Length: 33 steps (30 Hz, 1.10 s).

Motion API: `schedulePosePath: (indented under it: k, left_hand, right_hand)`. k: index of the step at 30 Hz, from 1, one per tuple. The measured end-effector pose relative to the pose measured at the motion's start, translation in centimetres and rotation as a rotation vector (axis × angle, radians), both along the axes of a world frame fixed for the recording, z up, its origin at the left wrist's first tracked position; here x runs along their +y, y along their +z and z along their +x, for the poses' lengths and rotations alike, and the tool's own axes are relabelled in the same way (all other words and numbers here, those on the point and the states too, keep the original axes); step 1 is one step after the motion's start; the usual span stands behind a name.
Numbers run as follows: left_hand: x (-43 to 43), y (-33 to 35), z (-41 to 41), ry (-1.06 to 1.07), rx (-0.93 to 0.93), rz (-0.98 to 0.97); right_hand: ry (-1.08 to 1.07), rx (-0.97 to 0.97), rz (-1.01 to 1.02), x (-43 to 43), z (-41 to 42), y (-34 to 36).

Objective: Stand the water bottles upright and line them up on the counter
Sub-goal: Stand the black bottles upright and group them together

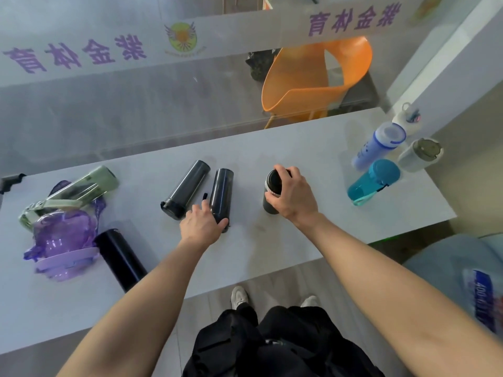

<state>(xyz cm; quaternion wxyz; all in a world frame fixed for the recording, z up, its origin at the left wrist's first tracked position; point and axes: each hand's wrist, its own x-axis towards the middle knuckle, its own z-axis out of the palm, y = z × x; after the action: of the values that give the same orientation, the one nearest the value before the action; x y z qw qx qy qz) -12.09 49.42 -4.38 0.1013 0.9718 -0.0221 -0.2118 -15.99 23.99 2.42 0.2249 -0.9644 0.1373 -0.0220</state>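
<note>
Fingers of my right hand clamp an upright black bottle on the worktop; left hand grips a lying black bottle.

The pale grey desk carries three black bottles lying flat; left of them lie purple and green bottles; right stand four upright bottles.

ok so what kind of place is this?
Probably a sports centre's front desk or lobby: purple sports lettering on the glass partition, a long grey counter, and an orange chair behind the glass.
</note>
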Motion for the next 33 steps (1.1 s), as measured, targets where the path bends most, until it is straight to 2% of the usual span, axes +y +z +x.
schedulePosePath:
  k: [5, 10, 15, 18, 20, 33]
  left_hand:
    - [-1.4, -1.8, -0.2, 0.102, 0.074, -0.014]
    - [-2.0, -1.1, 0.0, 0.190, 0.053, -0.075]
    - [-3.0, 3.1, 0.8, 0.252, -0.169, -0.212]
    - [-4.3, 6.2, 1.5, 0.211, -0.325, -0.304]
    - [-5.6, 7.9, 1.8, 0.158, -0.364, -0.352]
    - [-10.8, 9.8, 0.1, -0.040, -0.299, -0.164]
  right_hand:
    - [0.022, 0.008, 0.025, -0.5, -0.5, -0.1]
    - [0.073, 0.028, 0.033, -2.6, -0.3, 0.5]
    - [0.070, 0.032, 0.031, -6.4, 0.3, 0.8]
    - [0.108, 0.029, 0.031, -7.3, 0.4, 0.8]
    - [0.130, 0.021, 0.034, -7.5, 0.4, 0.8]
    - [0.211, -0.005, 0.047, -8.2, 0.9, -0.3]
